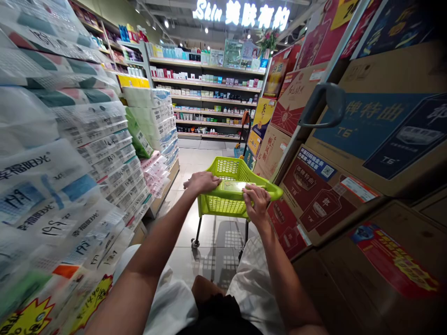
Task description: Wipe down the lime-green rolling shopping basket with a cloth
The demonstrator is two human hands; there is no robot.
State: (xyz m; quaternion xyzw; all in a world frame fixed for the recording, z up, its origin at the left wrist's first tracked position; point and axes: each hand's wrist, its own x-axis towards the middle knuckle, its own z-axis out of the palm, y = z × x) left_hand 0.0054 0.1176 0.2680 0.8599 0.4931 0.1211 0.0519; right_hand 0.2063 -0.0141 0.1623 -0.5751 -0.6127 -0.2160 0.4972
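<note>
A small lime-green shopping cart (232,186) stands in the middle of a narrow supermarket aisle, just ahead of the person, its mesh basket apparently holding nothing, though the far end is hard to see. The left hand (202,182) lies palm down on the near left corner of the cart's rim, fingers pressed together and curled over the edge. The right hand (256,201) grips the near right part of the rim, fingers bent around it and thumb underneath. Both bare forearms reach forward from the bottom of the view, above the person's pale clothing. The cart rolls on small wheels (195,242) over a glossy tiled floor (206,163). Close on the left rises a tall wall of plastic-wrapped tissue packs (87,153), with yellow price tags near the floor. Close on the right, cardboard liquor boxes (349,153) in red and blue are stacked high, tight against the cart's right side. Far ahead, shelves of skincare bottles (209,88) run across the aisle under a glowing sign. The passage is tight: a slight drift to the right could catch the cart's rim or the right knuckles on the box corners, and a swing to the left could nudge the tissue stack loose.
</note>
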